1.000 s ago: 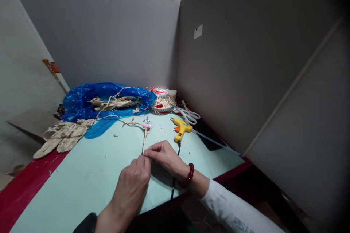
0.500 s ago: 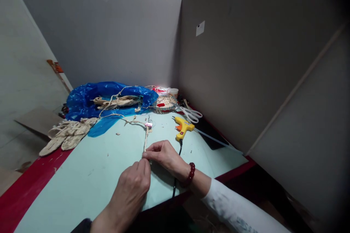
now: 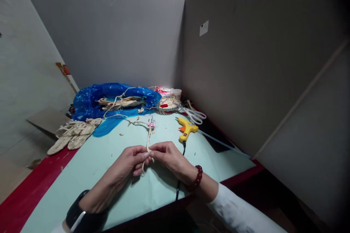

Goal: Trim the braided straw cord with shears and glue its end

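Note:
My left hand (image 3: 130,161) and my right hand (image 3: 167,155) meet over the pale green mat (image 3: 90,174), both pinching the near end of a thin straw cord (image 3: 148,139). The cord runs away from me to a small pink clip (image 3: 151,124) and on toward a blue plastic bag (image 3: 109,98). A loose strand hangs below my fingers. A red bead bracelet sits on my right wrist and a dark watch on my left wrist.
A yellow glue gun (image 3: 186,129) lies right of my hands, its black cable running off the near edge. White-handled scissors (image 3: 194,115), a round woven coaster (image 3: 167,102) and straw bundles sit at the back. Woven straw pieces (image 3: 71,135) lie left. Grey partitions enclose the table.
My left hand has turned and slid left, its fingertips now pinching the cord from the side. The view has shifted slightly.

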The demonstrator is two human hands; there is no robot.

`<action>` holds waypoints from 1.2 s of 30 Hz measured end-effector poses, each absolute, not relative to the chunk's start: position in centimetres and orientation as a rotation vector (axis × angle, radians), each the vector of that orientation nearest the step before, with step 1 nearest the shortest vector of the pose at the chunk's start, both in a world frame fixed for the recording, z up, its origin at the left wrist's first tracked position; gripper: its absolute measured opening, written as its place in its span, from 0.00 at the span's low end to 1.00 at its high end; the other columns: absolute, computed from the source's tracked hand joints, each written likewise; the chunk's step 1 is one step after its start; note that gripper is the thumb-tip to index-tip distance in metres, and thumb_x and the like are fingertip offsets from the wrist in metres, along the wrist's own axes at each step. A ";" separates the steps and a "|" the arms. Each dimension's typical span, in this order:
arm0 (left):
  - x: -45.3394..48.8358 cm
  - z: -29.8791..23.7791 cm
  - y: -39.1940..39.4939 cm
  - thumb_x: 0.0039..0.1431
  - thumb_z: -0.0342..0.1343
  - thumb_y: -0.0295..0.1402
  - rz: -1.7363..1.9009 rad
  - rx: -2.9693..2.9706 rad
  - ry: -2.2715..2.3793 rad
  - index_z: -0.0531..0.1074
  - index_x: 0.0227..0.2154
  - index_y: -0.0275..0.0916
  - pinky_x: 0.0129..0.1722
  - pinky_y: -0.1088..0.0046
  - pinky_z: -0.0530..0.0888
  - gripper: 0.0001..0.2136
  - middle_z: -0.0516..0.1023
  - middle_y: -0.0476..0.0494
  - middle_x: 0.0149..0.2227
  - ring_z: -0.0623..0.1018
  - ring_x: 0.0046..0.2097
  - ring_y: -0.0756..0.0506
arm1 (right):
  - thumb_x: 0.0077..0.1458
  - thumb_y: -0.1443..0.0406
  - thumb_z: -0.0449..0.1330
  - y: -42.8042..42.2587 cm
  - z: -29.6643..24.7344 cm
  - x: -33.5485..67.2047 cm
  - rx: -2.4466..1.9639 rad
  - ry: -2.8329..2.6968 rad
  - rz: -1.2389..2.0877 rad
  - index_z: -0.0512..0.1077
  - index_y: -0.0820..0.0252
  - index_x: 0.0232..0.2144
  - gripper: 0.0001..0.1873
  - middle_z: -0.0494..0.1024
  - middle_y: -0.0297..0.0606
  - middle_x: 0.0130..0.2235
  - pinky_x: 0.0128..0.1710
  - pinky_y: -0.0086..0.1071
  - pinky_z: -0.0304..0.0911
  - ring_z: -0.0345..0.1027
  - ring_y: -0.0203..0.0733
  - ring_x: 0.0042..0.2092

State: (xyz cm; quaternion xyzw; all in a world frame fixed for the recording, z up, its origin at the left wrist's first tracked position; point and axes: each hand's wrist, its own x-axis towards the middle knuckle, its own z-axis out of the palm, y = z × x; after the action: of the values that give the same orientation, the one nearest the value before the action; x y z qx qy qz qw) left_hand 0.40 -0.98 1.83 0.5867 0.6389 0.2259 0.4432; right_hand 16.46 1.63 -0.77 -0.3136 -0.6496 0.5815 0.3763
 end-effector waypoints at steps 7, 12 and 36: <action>0.6 0.8 -1.1 0.63 0.56 0.37 0.646 1.262 1.579 0.71 0.49 0.38 0.39 0.60 0.78 0.14 0.77 0.41 0.47 0.79 0.41 0.43 | 0.52 0.69 0.57 1.2 -0.9 16.6 -0.980 -1.846 1.159 0.78 0.64 0.26 0.09 0.76 0.35 0.24 0.29 0.28 0.54 0.63 0.36 0.27; 0.8 0.0 -0.7 0.63 0.56 0.37 0.658 1.247 1.599 0.71 0.50 0.38 0.40 0.58 0.78 0.15 0.77 0.41 0.49 0.79 0.43 0.42 | 0.53 0.70 0.57 0.1 -0.4 16.5 -1.071 -1.953 0.874 0.78 0.62 0.27 0.09 0.75 0.35 0.22 0.28 0.29 0.52 0.62 0.36 0.25; 1.1 0.5 -1.7 0.63 0.56 0.37 0.719 1.132 1.480 0.70 0.50 0.38 0.42 0.57 0.77 0.15 0.76 0.40 0.50 0.79 0.44 0.41 | 0.58 0.71 0.53 -1.5 -1.0 16.9 -0.689 -2.328 0.326 0.73 0.60 0.29 0.10 0.76 0.40 0.30 0.30 0.35 0.51 0.61 0.42 0.33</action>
State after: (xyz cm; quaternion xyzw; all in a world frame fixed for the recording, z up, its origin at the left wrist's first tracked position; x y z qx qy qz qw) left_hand 1.06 -1.70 0.48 0.4766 0.6229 0.3026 0.5415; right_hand 16.90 -1.52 -1.01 -0.2647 -0.8940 0.1250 0.3392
